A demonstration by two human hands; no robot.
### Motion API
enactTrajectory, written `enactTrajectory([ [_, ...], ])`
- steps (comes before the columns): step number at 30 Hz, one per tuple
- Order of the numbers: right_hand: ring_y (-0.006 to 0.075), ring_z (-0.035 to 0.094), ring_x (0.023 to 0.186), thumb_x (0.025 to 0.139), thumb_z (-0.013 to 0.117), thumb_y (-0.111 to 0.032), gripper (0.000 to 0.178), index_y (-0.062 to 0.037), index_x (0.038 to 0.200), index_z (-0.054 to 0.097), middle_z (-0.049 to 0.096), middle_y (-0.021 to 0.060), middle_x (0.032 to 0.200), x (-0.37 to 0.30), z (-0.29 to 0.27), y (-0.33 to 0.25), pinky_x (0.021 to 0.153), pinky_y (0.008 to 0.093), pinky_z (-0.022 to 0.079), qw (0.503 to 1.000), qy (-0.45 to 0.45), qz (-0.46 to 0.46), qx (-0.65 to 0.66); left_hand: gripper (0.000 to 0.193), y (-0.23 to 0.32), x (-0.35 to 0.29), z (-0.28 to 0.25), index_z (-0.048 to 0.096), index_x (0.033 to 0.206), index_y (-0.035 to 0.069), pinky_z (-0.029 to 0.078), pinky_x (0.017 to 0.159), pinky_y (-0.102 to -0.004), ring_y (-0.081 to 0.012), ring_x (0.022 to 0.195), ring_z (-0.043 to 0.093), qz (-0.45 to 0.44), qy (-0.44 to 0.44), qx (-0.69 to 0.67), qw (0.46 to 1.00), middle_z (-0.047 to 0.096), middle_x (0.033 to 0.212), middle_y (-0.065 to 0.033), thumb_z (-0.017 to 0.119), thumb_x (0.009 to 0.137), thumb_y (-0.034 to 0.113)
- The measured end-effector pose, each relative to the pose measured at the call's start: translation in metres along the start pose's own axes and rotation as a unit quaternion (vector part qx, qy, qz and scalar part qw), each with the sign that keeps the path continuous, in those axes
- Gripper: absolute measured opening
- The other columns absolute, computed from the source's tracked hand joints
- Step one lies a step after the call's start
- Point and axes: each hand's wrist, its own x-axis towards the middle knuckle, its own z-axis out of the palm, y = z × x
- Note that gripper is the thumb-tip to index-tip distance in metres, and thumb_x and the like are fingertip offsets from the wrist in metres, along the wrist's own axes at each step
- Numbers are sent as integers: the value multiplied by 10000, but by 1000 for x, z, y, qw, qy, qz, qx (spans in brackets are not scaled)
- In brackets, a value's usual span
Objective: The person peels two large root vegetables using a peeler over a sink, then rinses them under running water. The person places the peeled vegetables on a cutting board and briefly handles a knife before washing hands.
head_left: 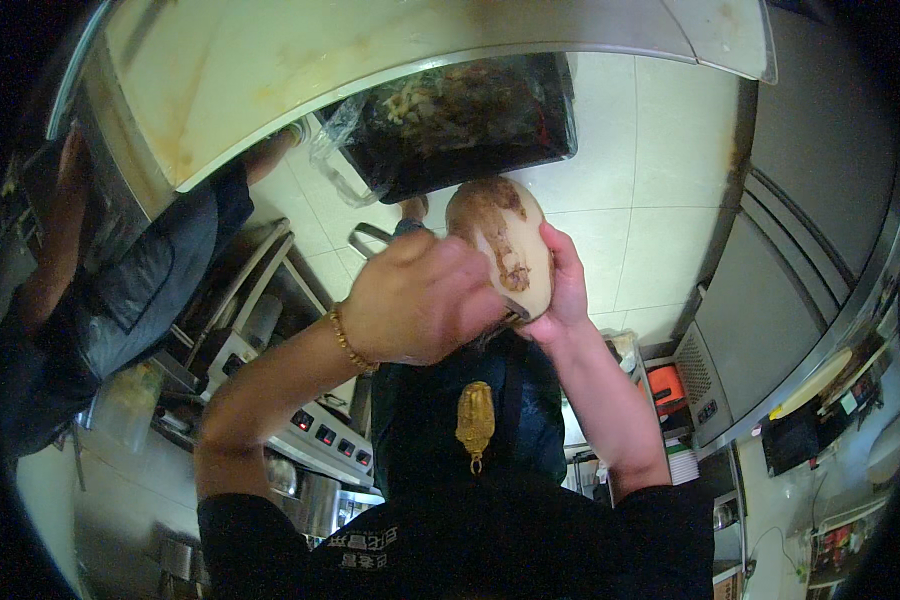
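My right hand [567, 285] grips a large oval root vegetable [505, 240] from its right side. The vegetable is pale where it is peeled and has brown skin patches. My left hand [415, 300] is closed in a fist against the vegetable's left side, with a gold bead bracelet on the wrist. It holds a small dark tool [513, 318], mostly hidden, whose tip touches the vegetable's lower edge. Both hands are raised in front of my chest, above a black bin.
The black bin [530, 150], lined with a clear bag, holds vegetable scraps. A steel counter edge [370, 50] curves across the top. Another person in dark clothes [140, 290] stands at left by a cooker with knobs [320, 430]. Steel cabinet doors [810, 250] stand on the right.
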Motion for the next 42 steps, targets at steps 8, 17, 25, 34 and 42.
enactTrajectory([
  [8,407,485,1223,856,538,-425,729,-55,1437,299,439,226,1380,-35,-18,18,986,532,444,991,-70,109,-22,135,-107,-15,33,619,883,102,479,824,-444,-295,955,598,-74,-160,38,984,643,933,-100,561,843,218],
  [17,286,507,1227,980,403,-452,561,-98,1413,350,476,153,1367,-6,-1,14,1017,472,433,996,52,20,-69,145,-34,-23,25,589,848,104,471,746,-411,-287,798,574,-107,6,-75,991,582,821,-82,646,731,168],
  [25,244,468,1265,988,448,-355,530,-80,1425,330,465,111,1381,-23,0,17,1059,409,388,993,23,46,-104,120,-86,11,22,579,832,109,462,800,-410,-281,882,565,35,-41,-31,998,579,856,-68,622,764,197],
  [34,223,413,1283,757,732,-238,837,-45,1441,289,410,120,1393,-16,-9,7,1082,344,316,950,-58,-72,-298,91,-91,-52,55,551,830,33,464,730,-446,-365,827,566,-296,-11,-117,948,578,822,-164,566,851,120],
  [42,236,419,1275,668,770,-251,930,-37,1437,293,423,129,1373,-15,-9,9,1078,357,321,904,-25,-205,-375,100,-63,4,18,547,806,59,453,742,-440,-329,846,545,-191,8,-48,980,573,806,-122,614,737,87],
])
